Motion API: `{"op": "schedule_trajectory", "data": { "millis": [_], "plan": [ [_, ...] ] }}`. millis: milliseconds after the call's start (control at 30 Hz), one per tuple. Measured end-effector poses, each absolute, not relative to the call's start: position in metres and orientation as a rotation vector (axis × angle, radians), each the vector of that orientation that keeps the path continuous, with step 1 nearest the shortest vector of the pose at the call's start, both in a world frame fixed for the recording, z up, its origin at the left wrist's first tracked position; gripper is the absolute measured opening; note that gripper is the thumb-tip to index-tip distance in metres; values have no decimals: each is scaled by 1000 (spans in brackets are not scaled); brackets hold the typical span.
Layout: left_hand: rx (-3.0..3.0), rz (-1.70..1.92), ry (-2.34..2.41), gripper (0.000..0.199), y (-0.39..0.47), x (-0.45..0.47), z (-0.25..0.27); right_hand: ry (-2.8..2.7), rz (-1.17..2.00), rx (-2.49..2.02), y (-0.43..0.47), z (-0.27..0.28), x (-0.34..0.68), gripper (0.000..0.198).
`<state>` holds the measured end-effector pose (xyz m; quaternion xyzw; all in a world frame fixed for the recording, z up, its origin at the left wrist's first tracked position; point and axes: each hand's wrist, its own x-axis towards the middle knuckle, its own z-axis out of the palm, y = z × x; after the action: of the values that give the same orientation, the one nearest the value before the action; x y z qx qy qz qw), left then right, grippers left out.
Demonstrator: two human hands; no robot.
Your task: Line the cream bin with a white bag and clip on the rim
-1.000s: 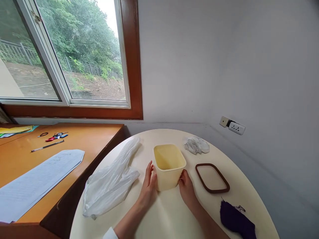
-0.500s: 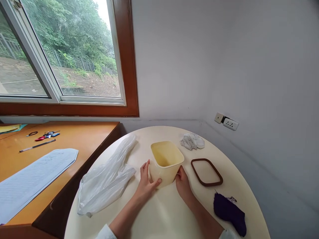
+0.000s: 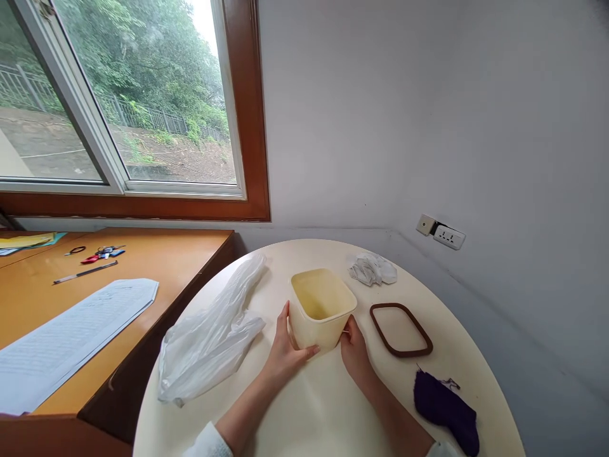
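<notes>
A small cream-yellow plastic bin (image 3: 316, 331) with rounded corners stands upright on the round table, its opening facing up. My left hand (image 3: 287, 355) wraps the near left side, thumb across the front and fingers along the left wall. At the lower right side, my right hand (image 3: 354, 352) is closed against the bin; its fingertips are partly hidden, and a thin pale edge shows by them. Right of the bin lies a brown frame-shaped rim (image 3: 413, 353), flat and apart from both hands. A spread white plastic bag (image 3: 209, 349) lies left of my left hand.
A crumpled whitish plastic bag (image 3: 373, 270) lies at the back right of the table (image 3: 309, 419), and a purple cloth piece (image 3: 445, 406) at the front right. On the wooden desk (image 3: 190, 244) are papers (image 3: 90, 336), a pen (image 3: 85, 273) and keys (image 3: 105, 253).
The whole view has shifted slightly, so things appear a little further right. Both hands stay on the bin, and the bin shows no clear movement on the table.
</notes>
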<state>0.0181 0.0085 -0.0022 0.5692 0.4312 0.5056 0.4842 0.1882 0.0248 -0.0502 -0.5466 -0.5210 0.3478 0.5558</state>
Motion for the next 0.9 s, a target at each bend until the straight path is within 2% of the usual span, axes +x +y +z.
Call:
{"op": "schedule_trajectory", "data": {
  "millis": [400, 900],
  "plan": [
    [1660, 1271, 1190, 115, 13, 12, -13, -1181, 902, -1269, 27, -55, 190, 29],
    [1635, 1245, 1176, 113, 16, 13, -15, -1174, 894, -1234, 29, -55, 189, 33]
  ]
}}
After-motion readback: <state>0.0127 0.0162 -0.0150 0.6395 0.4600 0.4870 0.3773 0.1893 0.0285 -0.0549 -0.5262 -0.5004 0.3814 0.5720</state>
